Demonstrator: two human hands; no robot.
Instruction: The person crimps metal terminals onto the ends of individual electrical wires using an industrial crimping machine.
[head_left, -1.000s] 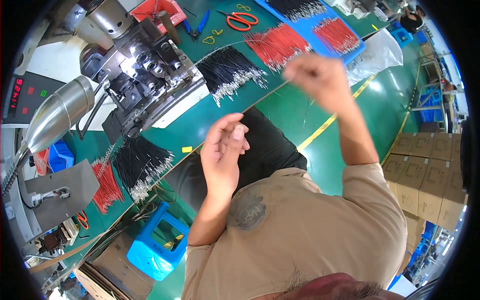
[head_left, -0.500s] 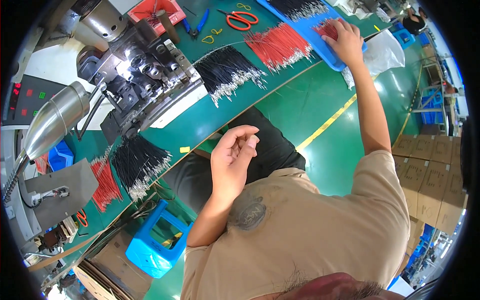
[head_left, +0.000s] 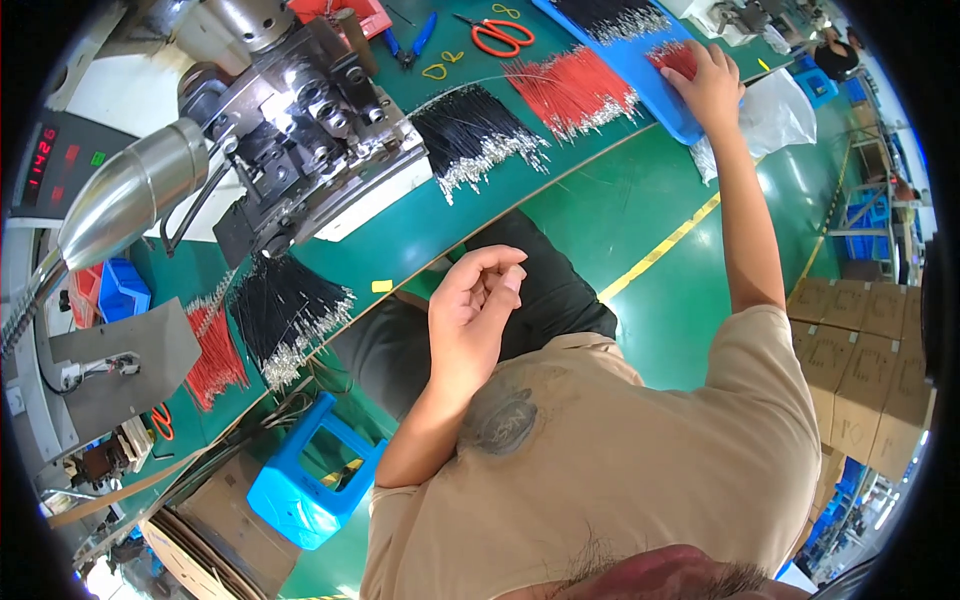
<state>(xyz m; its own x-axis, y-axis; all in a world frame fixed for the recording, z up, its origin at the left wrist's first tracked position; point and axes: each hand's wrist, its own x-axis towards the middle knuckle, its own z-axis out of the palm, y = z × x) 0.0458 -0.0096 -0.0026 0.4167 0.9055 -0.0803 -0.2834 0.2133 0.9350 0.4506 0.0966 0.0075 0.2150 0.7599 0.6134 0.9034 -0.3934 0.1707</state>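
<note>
My right hand (head_left: 712,88) reaches to the far right, over the blue tray (head_left: 683,122), with its fingers bent onto a bunch of red wires (head_left: 672,58); its fingertips are partly hidden. In front of my chest, my left hand (head_left: 474,308) hangs loosely curled, thumb by the index finger, with nothing visible in it. Black wires (head_left: 615,15) with silvery ends lie in the tray's far part. On the green bench, a spread of red wires (head_left: 572,88) and a spread of black wires (head_left: 475,135) lie between the tray and the metal machine (head_left: 315,120).
Black wires (head_left: 285,315) and red wires (head_left: 215,350) lie left of the machine, near a silver lamp (head_left: 135,195). Red-handled scissors (head_left: 500,38), blue-handled pliers (head_left: 410,45) and a red bin (head_left: 365,15) sit farther back. A blue stool (head_left: 310,475) stands below the bench.
The whole view has shifted slightly, so the bench and machine appear a little farther right and higher. My right hand stays at the red wires in the tray; my left stays curled.
</note>
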